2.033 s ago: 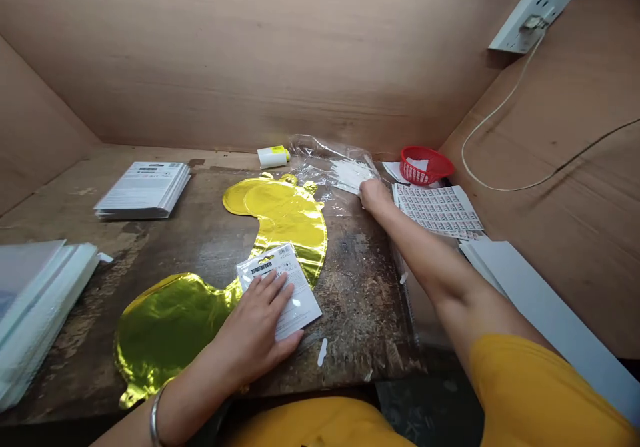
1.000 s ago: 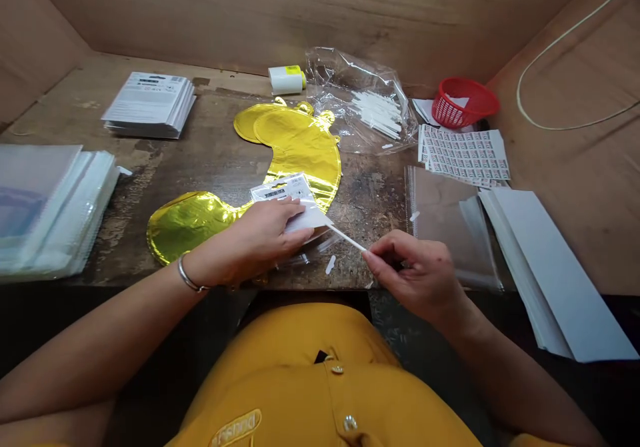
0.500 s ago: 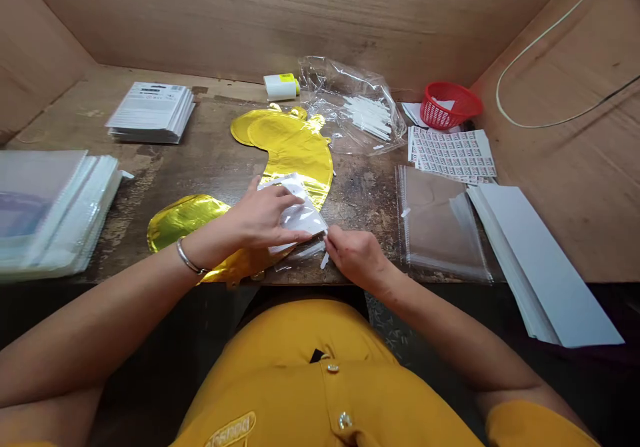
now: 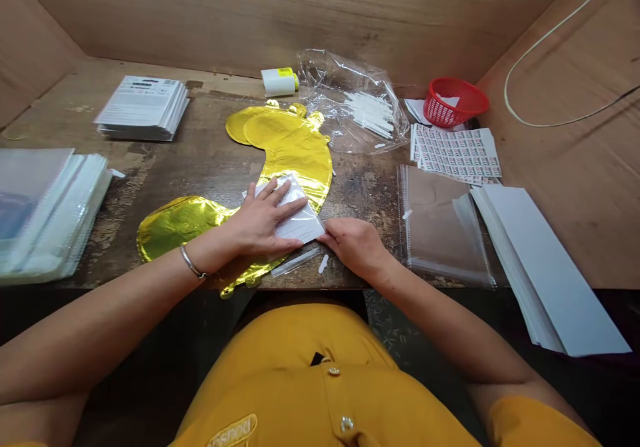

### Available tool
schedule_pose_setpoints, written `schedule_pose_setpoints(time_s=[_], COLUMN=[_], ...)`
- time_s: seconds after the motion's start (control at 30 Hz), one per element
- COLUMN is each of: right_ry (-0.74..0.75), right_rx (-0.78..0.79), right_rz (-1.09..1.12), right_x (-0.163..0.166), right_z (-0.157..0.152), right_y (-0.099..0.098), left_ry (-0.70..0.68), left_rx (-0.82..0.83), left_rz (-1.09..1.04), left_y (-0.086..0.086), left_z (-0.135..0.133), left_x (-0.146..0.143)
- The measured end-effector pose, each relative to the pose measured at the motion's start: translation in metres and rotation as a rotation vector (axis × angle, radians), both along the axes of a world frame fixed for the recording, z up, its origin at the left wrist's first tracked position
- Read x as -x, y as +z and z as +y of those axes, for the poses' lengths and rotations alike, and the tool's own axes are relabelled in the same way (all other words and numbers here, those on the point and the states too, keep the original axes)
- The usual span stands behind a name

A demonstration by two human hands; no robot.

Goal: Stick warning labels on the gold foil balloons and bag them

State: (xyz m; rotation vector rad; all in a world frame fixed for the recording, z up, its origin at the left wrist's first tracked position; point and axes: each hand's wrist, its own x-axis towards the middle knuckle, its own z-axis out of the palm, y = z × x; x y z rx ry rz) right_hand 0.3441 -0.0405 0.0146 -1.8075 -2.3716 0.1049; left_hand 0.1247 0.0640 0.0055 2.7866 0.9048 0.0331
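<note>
A flat white printed packet in clear plastic [image 4: 305,224] lies over gold foil balloons [image 4: 295,144]. My left hand [image 4: 263,217] presses it down, palm flat and fingers spread. At the packet's lower right corner, my right hand [image 4: 353,244] is closed, with thumb and forefinger pinching the edge. A clear plastic strip [image 4: 296,261] and a small white tab [image 4: 323,264] lie on the table just below the packet. Part of the packet is hidden under my left hand.
Plastic sleeves [image 4: 50,220] and printed cards [image 4: 143,107] are stacked at left. Behind are a white bottle [image 4: 279,83] and a clear bag of white sticks [image 4: 370,114]. At right sit a red basket [image 4: 456,104], sticker sheets [image 4: 457,152], clear bags [image 4: 440,217] and white card strips [image 4: 550,267].
My left hand has flattened and spread its fingers over the packet, which now lies flatter. My right hand stays at the corner. The lower foil end has shifted slightly.
</note>
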Motion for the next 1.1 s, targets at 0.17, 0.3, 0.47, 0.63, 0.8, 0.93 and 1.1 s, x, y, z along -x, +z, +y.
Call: schedule_pose_setpoints(time_s=[0.17,0.3,0.47,0.63,0.8,0.93,1.1], right_ry=[0.033,0.045,0.1,0.189,0.065,0.206,0.276], right_rx=[0.028,0.019,-0.164,-0.259,-0.36,-0.293,-0.105], right_rz=[0.013,0.008,0.04,0.069,0.213,0.202,0.153], right_x=[0.001,-0.001,0.006,0.005,-0.001,0.003,0.005], right_z=[0.004,0.005,0.002,-0.015,-0.038,-0.033,-0.027], right_y=[0.0,0.0,-0.009,-0.01,0.015,0.016,-0.003], left_ry=[-0.018,-0.029,-0.025,-0.063,-0.001,-0.104,-0.157], left_rx=[-0.004,0.004,0.021,-0.059,-0.142,-0.063,-0.024], left_rz=[-0.008,0.0,0.004,-0.063,-0.217,-0.26,-0.371], left_y=[0.0,-0.001,-0.001,0.022,0.03,0.006,-0.009], left_z=[-0.001,-0.001,0.002,-0.008,-0.045,-0.067,-0.067], left_x=[0.002,0.004,0.003,0.002,0.025,0.04,0.04])
